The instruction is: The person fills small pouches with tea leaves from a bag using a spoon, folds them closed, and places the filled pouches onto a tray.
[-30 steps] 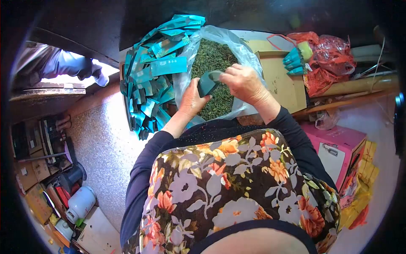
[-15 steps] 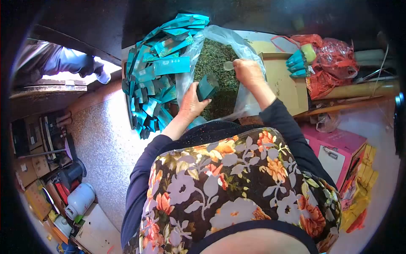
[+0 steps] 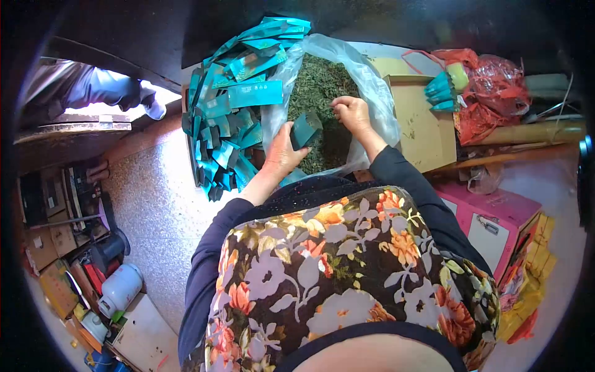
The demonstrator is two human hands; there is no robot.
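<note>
My left hand point(image 3: 284, 152) is closed around a small teal pouch point(image 3: 305, 129), held over dried leaf bits point(image 3: 319, 80) that look like loose tea. The leaves fill a big clear plastic bag point(image 3: 375, 93), its mouth spread wide. Above the leaves, to the right of the pouch, my right hand point(image 3: 353, 115) is closed in a pinch. The small clear scoop it held a moment ago is hidden now, its bowl out of sight by the fingertips. Just left of the bag lies a heap of teal pouches point(image 3: 254, 94), touching its side.
A cardboard box point(image 3: 427, 133) stands right of the bag, with red plastic bags point(image 3: 496, 87) and bundled teal pouches point(image 3: 440, 92) beyond. Lower right is a pink box point(image 3: 496, 211). On the left are a gas cylinder point(image 3: 121, 288) and another person's leg point(image 3: 105, 90).
My right hand has turned and shifted slightly down and left, and the scoop's bowl has gone out of view. The left hand keeps the pouch almost in place.
</note>
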